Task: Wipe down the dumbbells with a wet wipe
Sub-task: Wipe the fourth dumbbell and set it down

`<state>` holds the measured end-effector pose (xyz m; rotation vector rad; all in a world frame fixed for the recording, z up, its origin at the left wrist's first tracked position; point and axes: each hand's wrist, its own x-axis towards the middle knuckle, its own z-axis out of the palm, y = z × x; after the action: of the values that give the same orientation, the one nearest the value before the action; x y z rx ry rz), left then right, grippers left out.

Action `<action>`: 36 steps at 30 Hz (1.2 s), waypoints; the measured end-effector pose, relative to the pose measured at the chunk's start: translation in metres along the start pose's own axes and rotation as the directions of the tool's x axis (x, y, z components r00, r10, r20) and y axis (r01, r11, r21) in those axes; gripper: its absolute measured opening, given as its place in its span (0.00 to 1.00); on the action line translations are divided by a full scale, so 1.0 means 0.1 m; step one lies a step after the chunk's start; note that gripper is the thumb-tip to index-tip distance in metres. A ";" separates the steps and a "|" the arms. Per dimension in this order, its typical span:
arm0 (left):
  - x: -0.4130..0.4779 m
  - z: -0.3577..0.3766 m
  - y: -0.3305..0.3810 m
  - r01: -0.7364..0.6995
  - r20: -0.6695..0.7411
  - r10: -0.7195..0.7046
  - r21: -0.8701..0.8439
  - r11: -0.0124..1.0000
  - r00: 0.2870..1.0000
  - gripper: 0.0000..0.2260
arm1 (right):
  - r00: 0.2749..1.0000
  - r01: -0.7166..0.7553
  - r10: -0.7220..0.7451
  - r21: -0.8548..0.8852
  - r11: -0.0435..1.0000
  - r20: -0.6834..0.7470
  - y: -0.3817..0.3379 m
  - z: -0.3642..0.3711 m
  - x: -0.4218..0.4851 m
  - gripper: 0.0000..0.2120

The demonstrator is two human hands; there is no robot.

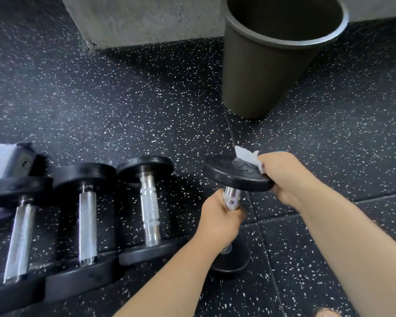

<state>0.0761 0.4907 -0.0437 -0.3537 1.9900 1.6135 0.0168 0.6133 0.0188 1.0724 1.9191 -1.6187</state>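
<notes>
Wiping a plate (234,178) of the dumbbell (231,199) — gripped in left hand (217,223), wipe (247,156) pinched under right hand (286,179); next, turn it, reach the remaining rim

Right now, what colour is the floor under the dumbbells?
Black with white speckles; the floor shows best in the head view.

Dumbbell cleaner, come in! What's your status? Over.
Left hand grips dumbbell handle. Right hand holds wet wipe on the far plate. Nothing in the way.

Speckled rubber floor (146,99): three dumbbells (87,225) side by side, black bin (261,76), pale pack (7,161)
</notes>
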 end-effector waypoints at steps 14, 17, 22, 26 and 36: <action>0.35 -0.33 0.05 0.226 0.028 -0.225 -0.181 0.957 0.974 0.08 | 0.999 0.038 -0.035 0.191 0.981 -0.020 0.11 -0.11 -0.28 0.11; 0.39 -0.39 0.06 0.269 0.109 -0.249 -0.241 0.933 0.962 0.13 | 0.999 0.006 0.001 0.129 0.992 -0.048 0.19 -0.16 -0.22 0.14; 0.43 -0.39 0.08 0.299 0.171 -0.254 -0.335 0.894 0.952 0.24 | 0.998 -0.016 0.016 -0.003 1.000 -0.059 0.32 -0.19 -0.15 0.15; 0.42 -0.40 0.09 0.282 0.176 -0.239 -0.288 0.915 0.955 0.22 | 0.995 -0.018 0.011 -0.071 0.997 -0.095 0.46 -0.28 -0.13 0.16; 0.23 -0.43 -0.01 0.256 0.130 -0.272 0.128 0.958 0.953 0.24 | 0.999 -0.036 0.024 -0.276 0.961 -0.046 0.66 -0.30 -0.10 0.16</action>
<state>0.0472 0.4519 -0.0514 -0.4268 1.8244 1.3191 0.0789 0.6415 -0.0091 1.0204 2.0714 -1.2722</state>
